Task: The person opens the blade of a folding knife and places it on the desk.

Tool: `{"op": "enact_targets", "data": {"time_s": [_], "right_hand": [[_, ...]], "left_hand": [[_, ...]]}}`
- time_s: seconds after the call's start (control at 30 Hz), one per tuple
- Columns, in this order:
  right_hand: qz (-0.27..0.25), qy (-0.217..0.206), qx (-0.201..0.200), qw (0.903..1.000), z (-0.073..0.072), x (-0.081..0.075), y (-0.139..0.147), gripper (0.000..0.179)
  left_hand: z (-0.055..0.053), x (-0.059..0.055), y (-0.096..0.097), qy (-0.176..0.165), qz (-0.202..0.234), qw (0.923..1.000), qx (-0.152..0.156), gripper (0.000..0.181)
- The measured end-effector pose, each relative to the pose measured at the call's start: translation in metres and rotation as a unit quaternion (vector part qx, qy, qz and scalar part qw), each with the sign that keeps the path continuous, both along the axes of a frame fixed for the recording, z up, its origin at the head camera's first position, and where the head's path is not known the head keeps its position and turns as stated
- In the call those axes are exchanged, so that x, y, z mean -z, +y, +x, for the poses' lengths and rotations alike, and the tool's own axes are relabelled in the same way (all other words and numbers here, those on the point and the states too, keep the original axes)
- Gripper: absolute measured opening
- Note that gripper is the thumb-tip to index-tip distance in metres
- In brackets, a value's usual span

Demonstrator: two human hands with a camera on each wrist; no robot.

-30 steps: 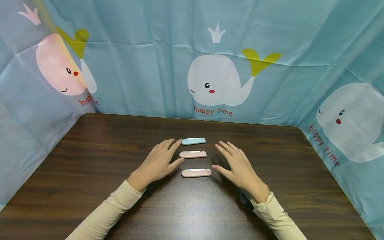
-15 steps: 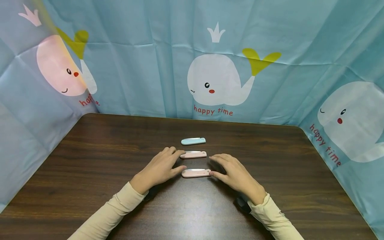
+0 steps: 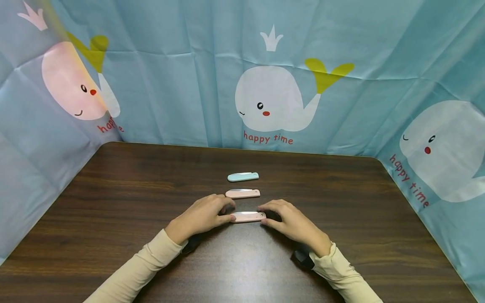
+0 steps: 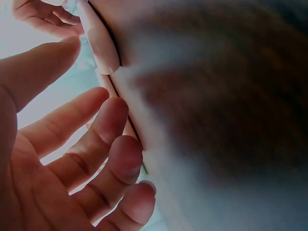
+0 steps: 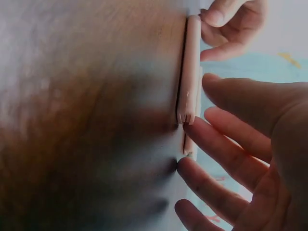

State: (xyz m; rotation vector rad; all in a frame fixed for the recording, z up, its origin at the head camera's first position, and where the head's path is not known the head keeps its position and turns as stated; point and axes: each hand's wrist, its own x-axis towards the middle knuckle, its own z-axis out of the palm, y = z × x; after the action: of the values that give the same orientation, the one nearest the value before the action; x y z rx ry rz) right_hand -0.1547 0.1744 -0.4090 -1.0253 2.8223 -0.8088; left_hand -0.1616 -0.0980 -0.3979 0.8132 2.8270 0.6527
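Empty and loosely curved, the left hand point(image 3: 200, 215) and right hand point(image 3: 293, 222) flank a smooth, round-ended pink knife point(image 3: 248, 217) on the wood-grained surface point(image 3: 341, 189), a second pink knife point(image 3: 243, 194) and blue knife point(image 3: 243, 177) beyond.

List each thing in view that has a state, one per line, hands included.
Near pink folding knife: folded, lying flat
Middle pink folding knife: folded, lying flat
Blue folding knife: folded, lying flat
Left hand: fingers loosely bent, at the near knife's left end
Right hand: fingers loosely bent, at its right end
Curtain: hanging, creased
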Motion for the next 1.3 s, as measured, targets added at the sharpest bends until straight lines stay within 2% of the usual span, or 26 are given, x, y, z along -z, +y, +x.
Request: {"op": "enact_targets", "data": {"time_s": [0.33, 0.57, 0.8, 1.07, 1.3], "right_hand": [[-0.002, 0.033, -0.014, 0.9993, -0.0015, 0.0025, -0.0016, 0.023], [0.017, 0.006, -0.002, 0.9998, 0.0019, -0.0012, -0.0045, 0.023], [0.001, -0.029, -0.016, 0.9995, 0.0032, -0.0038, -0.0066, 0.025], [0.004, -0.023, -0.016, 0.9996, 0.0035, -0.0034, -0.0063, 0.022], [-0.023, 0.002, -0.015, 0.9996, 0.002, -0.0011, -0.0073, 0.015]], "left_hand": [[-0.0008, 0.0009, 0.0004, -0.005, 0.011, 0.9997, 0.021, 0.019], [-0.0014, 0.0041, 0.0011, -0.002, 0.025, 0.9994, 0.026, 0.017], [-0.0003, 0.0061, 0.0015, -0.02, 0.044, 0.9983, 0.034, 0.016], [0.001, 0.0062, 0.0013, -0.032, 0.044, 0.9978, 0.037, 0.013], [0.0007, 0.0061, 0.0011, -0.036, 0.073, 0.9955, 0.05, 0.014]]}}
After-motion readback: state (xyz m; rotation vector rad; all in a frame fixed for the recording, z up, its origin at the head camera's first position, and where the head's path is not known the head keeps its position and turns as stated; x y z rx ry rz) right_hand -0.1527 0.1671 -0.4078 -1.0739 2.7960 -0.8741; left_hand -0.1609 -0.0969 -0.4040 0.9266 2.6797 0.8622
